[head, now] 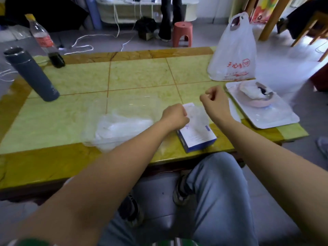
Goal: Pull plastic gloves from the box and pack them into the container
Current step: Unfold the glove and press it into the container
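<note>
Several packed gloves (122, 126) lie in the clear container (92, 137). Both the left hand (174, 117) and right hand (215, 100) curl, seemingly pinching a filmy glove (197, 114) above the box (198, 137). It looks mid-pull; next, carry it leftward into the container.

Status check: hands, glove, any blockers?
Left hand pinching glove above box. Right hand curled, grip unclear. Container beside box, glove pile inside. Nothing blocking.

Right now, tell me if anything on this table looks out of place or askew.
The white tray seems to hang past the right edge of the table. The glove box sits skewed near the front edge. Nothing looks spilled or damaged.
</note>
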The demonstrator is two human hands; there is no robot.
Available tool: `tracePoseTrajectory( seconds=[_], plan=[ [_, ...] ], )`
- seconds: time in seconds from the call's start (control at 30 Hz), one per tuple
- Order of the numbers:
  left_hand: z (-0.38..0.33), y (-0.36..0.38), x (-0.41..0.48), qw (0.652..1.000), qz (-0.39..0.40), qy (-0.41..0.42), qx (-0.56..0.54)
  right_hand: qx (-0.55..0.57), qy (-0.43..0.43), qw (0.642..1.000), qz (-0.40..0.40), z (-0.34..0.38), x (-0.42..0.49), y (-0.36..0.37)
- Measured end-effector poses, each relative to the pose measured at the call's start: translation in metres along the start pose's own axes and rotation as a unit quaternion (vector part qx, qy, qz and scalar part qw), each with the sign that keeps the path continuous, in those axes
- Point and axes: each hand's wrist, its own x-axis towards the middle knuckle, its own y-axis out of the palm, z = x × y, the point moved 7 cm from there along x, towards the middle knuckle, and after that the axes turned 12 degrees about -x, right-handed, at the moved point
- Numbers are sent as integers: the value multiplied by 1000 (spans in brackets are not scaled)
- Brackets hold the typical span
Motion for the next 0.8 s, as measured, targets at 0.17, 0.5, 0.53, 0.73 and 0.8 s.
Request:
tracePoseTrajectory(
  seconds=[0.17, 0.5, 0.53, 0.73, 0.8],
  plan=[
    [16, 60, 8, 997, 40, -64, 21, -178, 100, 967, 152, -71, -3, 28],
    [34, 70, 25, 994, 35, -79, 73, 78, 108, 991, 28, -59, 17, 4],
    [34, 71, 26, 993, 35, -79, 75, 86, 114, 989, 46, -61, 20, 5],
    [39, 73, 26, 996, 42, -72, 31, 84, 143, 977, 136, -76, -4, 8],
    [40, 69, 25, 997, 26, -75, -23, 144, 161, 967, 139, -79, -11, 6]
  ],
)
